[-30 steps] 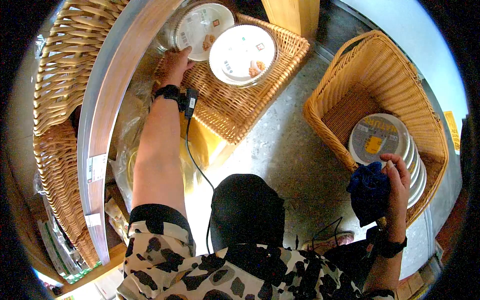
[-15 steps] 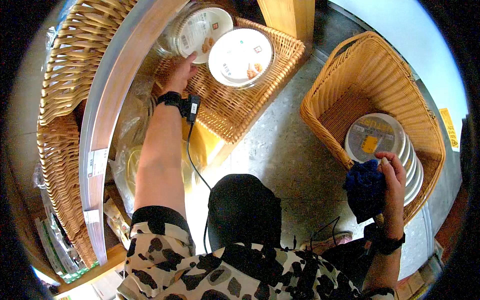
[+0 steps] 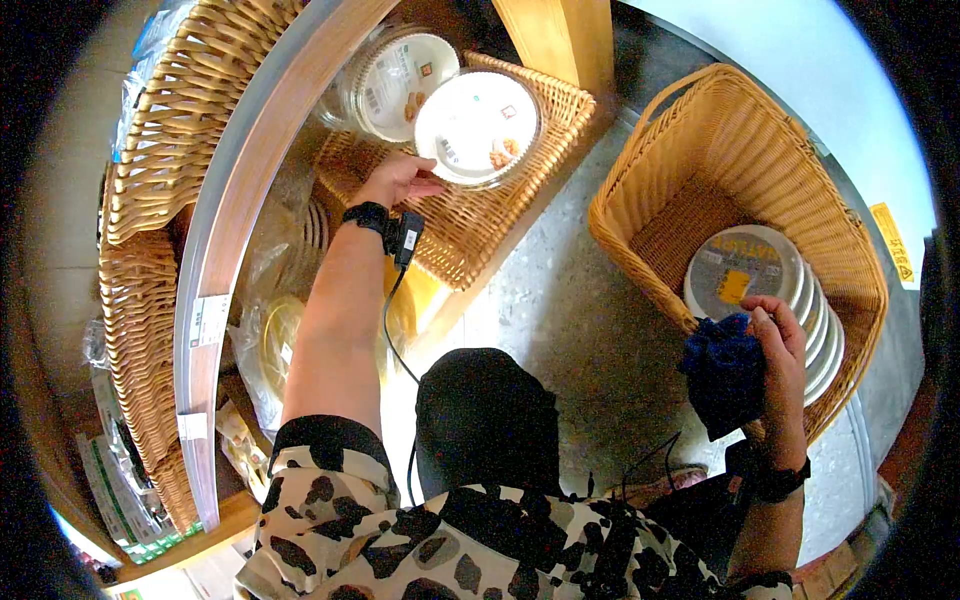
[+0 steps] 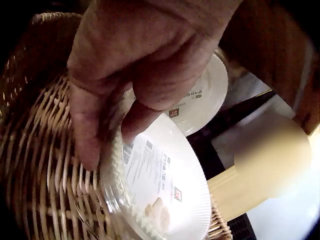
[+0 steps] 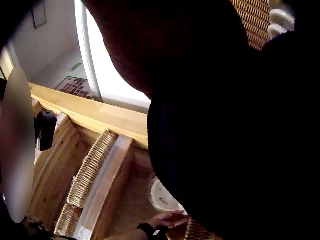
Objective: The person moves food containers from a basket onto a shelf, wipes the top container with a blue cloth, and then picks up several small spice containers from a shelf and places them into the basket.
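In the head view, my left hand (image 3: 400,180) is at the near rim of a wrapped stack of white plates (image 3: 476,127) on a low wicker basket (image 3: 460,225). The left wrist view shows the thumb (image 4: 137,122) over the rim of the plates (image 4: 170,185) and a finger (image 4: 85,135) down the outer side, pinching the edge. A second wrapped plate stack (image 3: 405,85) sits behind. My right hand (image 3: 785,350) grips a dark blue cloth bundle (image 3: 722,370) at the near edge of a tall wicker basket (image 3: 660,190). Dark shapes fill much of the right wrist view.
Inside the tall basket lies a row of round white-edged packs, one with a grey label (image 3: 745,268). A curved shelf edge (image 3: 225,220) runs along the left, with more wicker baskets (image 3: 145,300) beyond it. Plastic-wrapped goods (image 3: 280,345) lie below my left forearm.
My left hand has moved right and nearer, from beside the rear plate stack to the rim of the front one. My right hand still grips the blue cloth. The view has shifted slightly.
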{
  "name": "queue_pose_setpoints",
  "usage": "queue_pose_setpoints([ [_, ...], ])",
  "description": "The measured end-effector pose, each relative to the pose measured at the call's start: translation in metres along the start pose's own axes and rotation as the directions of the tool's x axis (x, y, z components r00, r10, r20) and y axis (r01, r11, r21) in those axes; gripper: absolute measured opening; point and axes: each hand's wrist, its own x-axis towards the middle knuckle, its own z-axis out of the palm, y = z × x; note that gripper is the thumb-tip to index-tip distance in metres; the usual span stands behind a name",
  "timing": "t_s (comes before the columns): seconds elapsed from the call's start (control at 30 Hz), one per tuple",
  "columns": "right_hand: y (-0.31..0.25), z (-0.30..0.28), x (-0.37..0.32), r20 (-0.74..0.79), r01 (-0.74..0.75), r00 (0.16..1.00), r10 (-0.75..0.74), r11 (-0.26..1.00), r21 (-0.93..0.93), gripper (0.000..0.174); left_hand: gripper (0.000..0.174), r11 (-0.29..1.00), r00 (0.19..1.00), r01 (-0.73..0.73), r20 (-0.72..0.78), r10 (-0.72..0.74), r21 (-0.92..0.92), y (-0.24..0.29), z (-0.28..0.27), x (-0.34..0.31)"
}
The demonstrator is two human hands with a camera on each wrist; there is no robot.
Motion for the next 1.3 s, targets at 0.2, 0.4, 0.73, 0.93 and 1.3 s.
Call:
queue_pose_setpoints([
  [0.2,-0.002,-0.003,-0.001,0.007,0.026,1.0,-0.026,0.999,0.022,0.018,0.049,0.974,0.946,-0.215,-0.233,0.225,0.068,0.022,0.013,-0.052],
  [0.4,0.004,-0.001,0.003,0.013,0.063,0.998,-0.063,0.998,0.01,0.018,0.042,0.883,0.8,-0.469,-0.412,0.437,0.027,0.028,-0.011,-0.038],
  [0.73,0.001,0.0,-0.001,0.003,0.028,1.0,-0.028,0.998,-0.049,0.019,0.032,0.757,0.617,-0.649,-0.527,0.585,0.08,0.03,-0.035,0.002],
  [0.93,0.001,0.004,-0.001,-0.03,-0.011,1.0,0.01,1.0,-0.005,0.019,0.026,0.876,0.734,-0.483,-0.543,0.408,0.004,0.022,-0.063,0.046],
  [1.3,0.006,0.0,0.003,-0.01,0.031,0.999,-0.032,0.999,-0.042,0.019,0.031,0.922,0.743,-0.339,-0.548,0.385,0.188,0.014,-0.066,0.036],
])
